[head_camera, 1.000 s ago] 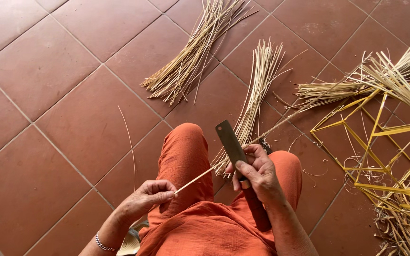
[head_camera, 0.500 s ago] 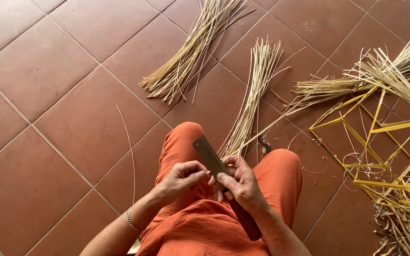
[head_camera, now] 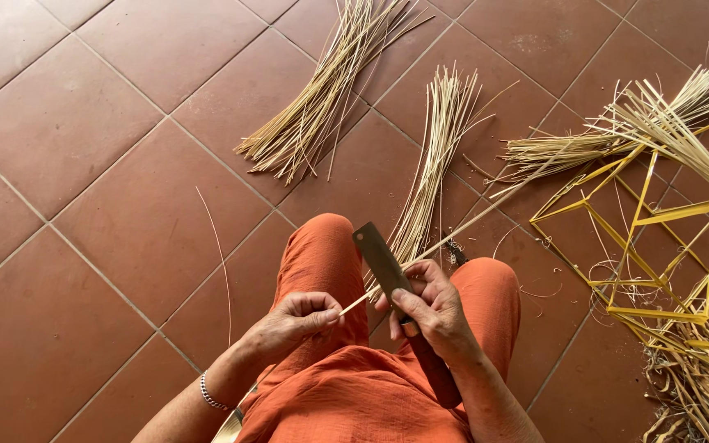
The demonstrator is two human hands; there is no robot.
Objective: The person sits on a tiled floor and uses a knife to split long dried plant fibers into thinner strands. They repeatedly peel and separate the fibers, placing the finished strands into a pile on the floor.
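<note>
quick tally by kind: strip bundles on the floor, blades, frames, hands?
Loose bundles of pale strips on the tiles: 3
Knife with broad blade: 1, in right hand
Thin strip pinched by left hand: 1
Yellow stick frame: 1
Hands: 2
Total: 8

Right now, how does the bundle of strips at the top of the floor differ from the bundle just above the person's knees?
The top bundle is fuller and darker, straw-brown, and lies slanted, fanning out at its lower left end. The bundle above the knees is thinner and paler, lies closer to upright in the picture, and its lower end passes behind the knife blade held by the right hand. Both are loose, untied strips on the tiled floor.
</note>
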